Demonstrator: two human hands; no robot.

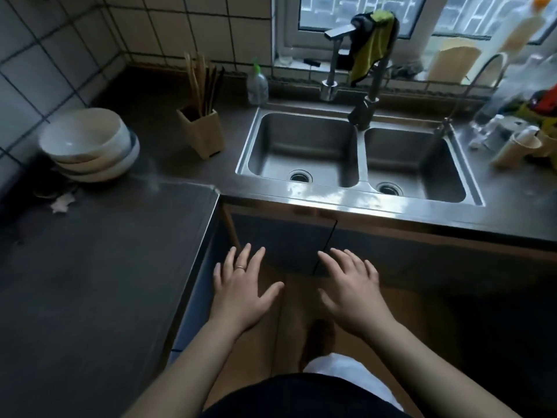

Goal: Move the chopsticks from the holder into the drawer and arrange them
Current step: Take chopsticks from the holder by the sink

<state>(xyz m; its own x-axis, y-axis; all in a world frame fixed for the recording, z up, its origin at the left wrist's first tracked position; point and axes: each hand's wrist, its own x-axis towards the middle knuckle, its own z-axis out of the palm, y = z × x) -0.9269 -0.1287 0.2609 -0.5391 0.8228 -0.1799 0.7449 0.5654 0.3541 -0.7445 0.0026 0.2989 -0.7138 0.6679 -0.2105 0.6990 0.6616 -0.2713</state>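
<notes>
Several wooden chopsticks (202, 82) stand upright in a beige square holder (205, 134) on the dark counter, left of the sink. My left hand (242, 289) and my right hand (352, 292) hover side by side, palms down and fingers spread, holding nothing. They are in front of the cabinet doors (289, 236) below the sink, well below and nearer than the holder. A ring sits on one left finger. No open drawer shows.
A stack of white bowls (90, 146) sits at the left by the tiled wall. The double steel sink (358, 185) with a tap and a draped yellow cloth (372, 40) fills the middle. A soap bottle (257, 86) stands behind the holder. Cups and bottles crowd the right.
</notes>
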